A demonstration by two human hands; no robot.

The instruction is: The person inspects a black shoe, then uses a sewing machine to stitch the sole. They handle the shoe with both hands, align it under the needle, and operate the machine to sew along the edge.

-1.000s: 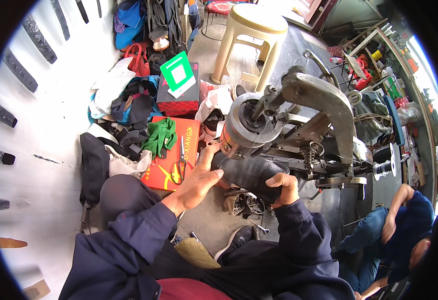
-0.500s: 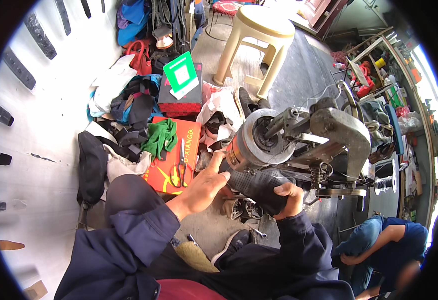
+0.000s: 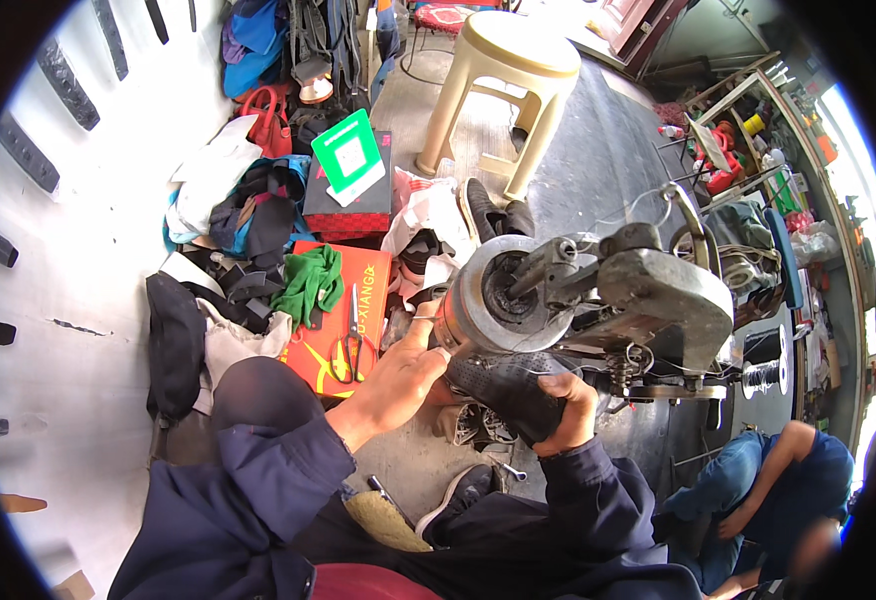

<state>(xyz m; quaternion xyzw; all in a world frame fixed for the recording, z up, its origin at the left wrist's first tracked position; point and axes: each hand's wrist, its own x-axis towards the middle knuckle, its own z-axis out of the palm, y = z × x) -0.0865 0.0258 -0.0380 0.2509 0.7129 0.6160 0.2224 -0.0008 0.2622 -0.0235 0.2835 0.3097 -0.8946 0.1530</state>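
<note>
Head view, fisheye: we look down and forward from the wearer's head, frame upright, edges bending at rim. We're close to the machine [image 3: 658, 290]; knee [image 3: 266, 392] nearer us, left of it; stool [image 3: 518, 48] beyond it, farther off.

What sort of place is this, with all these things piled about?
Probably a small shoe-repair workshop. The person's right hand grips what looks like a black perforated shoe at a worn grey metal sewing machine, with a white-rimmed spool of thread to the machine's right.
</note>
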